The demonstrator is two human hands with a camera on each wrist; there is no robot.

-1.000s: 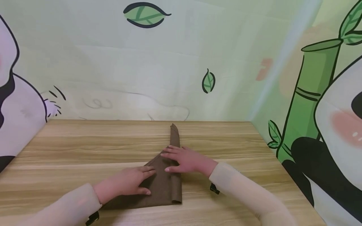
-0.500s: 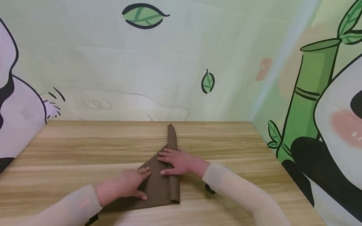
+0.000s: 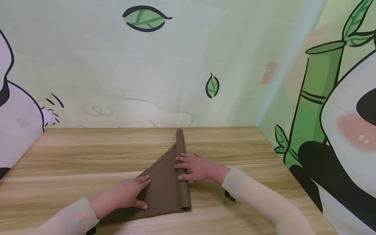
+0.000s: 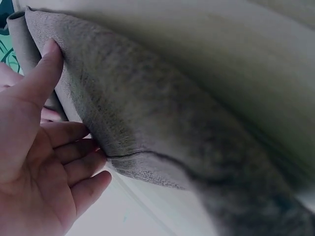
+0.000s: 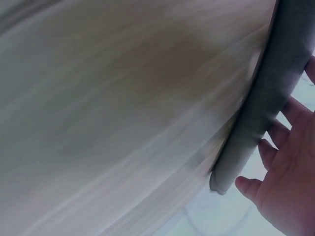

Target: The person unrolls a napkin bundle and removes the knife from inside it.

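A brown cloth [image 3: 163,182] lies on the wooden table, its left part flat with a slanted upper-left edge. Along its right side runs a rolled part [image 3: 184,192], a long tube whose far end sticks out past the flat part. My right hand [image 3: 195,167] rests across the middle of this roll, fingers spread and pointing left. My left hand [image 3: 126,194] lies on the cloth's left part, its fingertips and thumb on the fabric. In the left wrist view, the cloth [image 4: 123,98] bulges up beside the thumb. The right wrist view shows fingers along the roll [image 5: 256,103].
The wooden table [image 3: 88,153] reaches back to a pale green wall [image 3: 164,65] printed with leaves. Another printed wall with bamboo [image 3: 314,98] and a panda stands along the right side. Both forearms wear pale sleeves [image 3: 261,195].
My right hand has shifted right, from over the flat part and roll onto the roll itself. My left hand has slid a little left. The roll's far tip now looks rounder and neater.
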